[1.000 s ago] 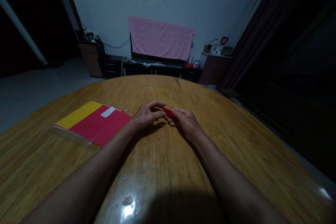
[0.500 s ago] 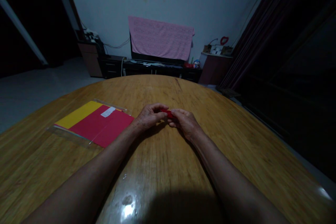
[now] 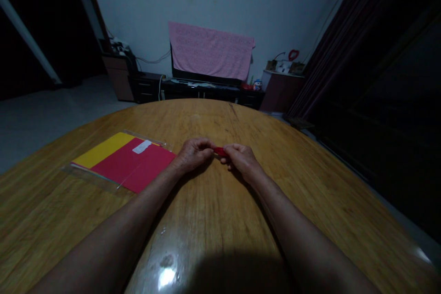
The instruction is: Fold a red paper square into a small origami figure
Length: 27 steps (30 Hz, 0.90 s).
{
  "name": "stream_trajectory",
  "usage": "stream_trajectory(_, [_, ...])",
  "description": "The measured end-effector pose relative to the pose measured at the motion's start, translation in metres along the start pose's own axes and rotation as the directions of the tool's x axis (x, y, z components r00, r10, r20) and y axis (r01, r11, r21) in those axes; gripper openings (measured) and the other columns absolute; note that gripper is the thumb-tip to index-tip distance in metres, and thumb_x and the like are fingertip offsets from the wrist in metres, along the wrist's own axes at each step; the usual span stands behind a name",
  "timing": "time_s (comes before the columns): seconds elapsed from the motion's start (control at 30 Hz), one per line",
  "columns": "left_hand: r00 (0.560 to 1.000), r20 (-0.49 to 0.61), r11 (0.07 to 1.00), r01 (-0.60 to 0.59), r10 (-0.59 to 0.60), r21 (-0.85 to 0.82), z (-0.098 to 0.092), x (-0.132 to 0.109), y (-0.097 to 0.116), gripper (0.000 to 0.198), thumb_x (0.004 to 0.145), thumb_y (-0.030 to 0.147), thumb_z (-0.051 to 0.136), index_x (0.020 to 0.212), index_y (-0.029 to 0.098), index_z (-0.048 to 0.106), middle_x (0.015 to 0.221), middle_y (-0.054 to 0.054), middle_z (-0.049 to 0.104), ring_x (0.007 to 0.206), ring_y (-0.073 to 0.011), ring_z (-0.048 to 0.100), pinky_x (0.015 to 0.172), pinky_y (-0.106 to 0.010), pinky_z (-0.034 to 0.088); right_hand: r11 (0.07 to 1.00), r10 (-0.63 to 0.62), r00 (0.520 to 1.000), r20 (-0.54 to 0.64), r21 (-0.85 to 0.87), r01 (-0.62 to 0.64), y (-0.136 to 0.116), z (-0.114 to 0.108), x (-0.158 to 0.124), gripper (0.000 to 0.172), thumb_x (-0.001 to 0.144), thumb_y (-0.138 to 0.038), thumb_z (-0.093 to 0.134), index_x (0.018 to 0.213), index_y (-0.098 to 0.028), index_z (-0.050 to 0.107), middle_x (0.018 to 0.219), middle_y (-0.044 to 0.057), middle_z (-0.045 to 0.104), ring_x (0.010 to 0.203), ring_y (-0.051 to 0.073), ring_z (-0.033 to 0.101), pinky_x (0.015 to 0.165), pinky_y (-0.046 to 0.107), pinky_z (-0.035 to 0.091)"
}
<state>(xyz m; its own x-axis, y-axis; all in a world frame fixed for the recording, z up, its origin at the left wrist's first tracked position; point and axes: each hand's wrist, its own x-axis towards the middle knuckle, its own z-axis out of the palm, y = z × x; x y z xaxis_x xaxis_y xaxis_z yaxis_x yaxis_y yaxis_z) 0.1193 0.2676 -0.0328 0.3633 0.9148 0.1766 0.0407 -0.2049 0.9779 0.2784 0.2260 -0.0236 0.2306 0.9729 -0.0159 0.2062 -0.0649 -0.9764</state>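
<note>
Between my two hands is a small piece of folded red paper (image 3: 220, 151), held just above the middle of the table. My left hand (image 3: 195, 154) pinches its left end between thumb and forefinger. The right end is gripped by my right hand (image 3: 242, 158), thumb on top and the other fingers curled below. Most of the paper is covered by fingertips, so its folds are hard to make out. Left of my left forearm lies a stack of coloured paper (image 3: 134, 165), red and yellow, partly in a clear plastic sleeve with a white label (image 3: 141, 147).
The round wooden table (image 3: 220, 220) reaches out on all sides of my arms. Beyond its far edge stand a black low cabinet (image 3: 148, 87) and a screen draped with a pink cloth (image 3: 212, 50). A dark curtain (image 3: 320, 55) hangs at the right.
My left hand has drawn slightly left and its fingers have closed from a looser curl into a pinch on the paper's end. More of the red paper shows between the hands.
</note>
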Motion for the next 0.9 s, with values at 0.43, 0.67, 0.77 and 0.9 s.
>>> stream_trajectory(0.43, [0.977, -0.081, 0.883, -0.142, 0.198, 0.447, 0.002, 0.006, -0.006, 0.013, 0.069, 0.014, 0.063, 0.068, 0.023, 0.073, 0.063, -0.001, 0.064, 0.063, -0.0172, 0.054, 0.063, -0.027, 0.037, 0.895, -0.397, 0.912, -0.107, -0.265, 0.359, 0.019, -0.018, 0.015, 0.025, 0.077, -0.038, 0.056, 0.077, -0.018, 0.07, 0.075, 0.003, 0.069, 0.073, 0.02, 0.063, 0.069, 0.029, 0.048])
stream_trajectory(0.67, [0.972, -0.05, 0.853, -0.177, 0.23, 0.492, 0.002, 0.004, -0.01, 0.018, 0.072, 0.017, 0.061, 0.084, 0.023, 0.073, 0.078, -0.003, 0.07, 0.073, -0.0198, 0.062, 0.071, -0.029, 0.044, 0.887, -0.402, 0.908, -0.12, -0.298, 0.354, 0.03, -0.021, 0.012, 0.023, 0.075, -0.031, 0.055, 0.084, -0.017, 0.072, 0.067, 0.003, 0.069, 0.06, 0.017, 0.061, 0.06, 0.028, 0.048])
stream_trajectory(0.77, [0.971, -0.047, 0.836, -0.178, 0.236, 0.52, 0.001, 0.006, -0.016, 0.024, 0.074, 0.017, 0.059, 0.095, 0.021, 0.072, 0.087, -0.005, 0.072, 0.081, -0.0205, 0.065, 0.076, -0.03, 0.048, 0.874, -0.418, 0.901, -0.117, -0.323, 0.363, 0.03, -0.021, 0.012, 0.024, 0.074, -0.03, 0.055, 0.084, -0.017, 0.072, 0.067, 0.003, 0.069, 0.057, 0.017, 0.06, 0.058, 0.028, 0.048])
stream_trajectory(0.9, [0.968, -0.099, 0.801, -0.13, 0.229, 0.584, -0.003, 0.007, -0.016, 0.036, 0.073, 0.014, 0.057, 0.106, 0.017, 0.069, 0.099, -0.007, 0.072, 0.091, -0.0209, 0.066, 0.084, -0.03, 0.05, 0.843, -0.466, 0.872, -0.152, -0.374, 0.386, 0.03, -0.022, 0.013, 0.023, 0.074, -0.026, 0.053, 0.083, -0.017, 0.072, 0.073, 0.004, 0.071, 0.065, 0.019, 0.064, 0.064, 0.03, 0.05])
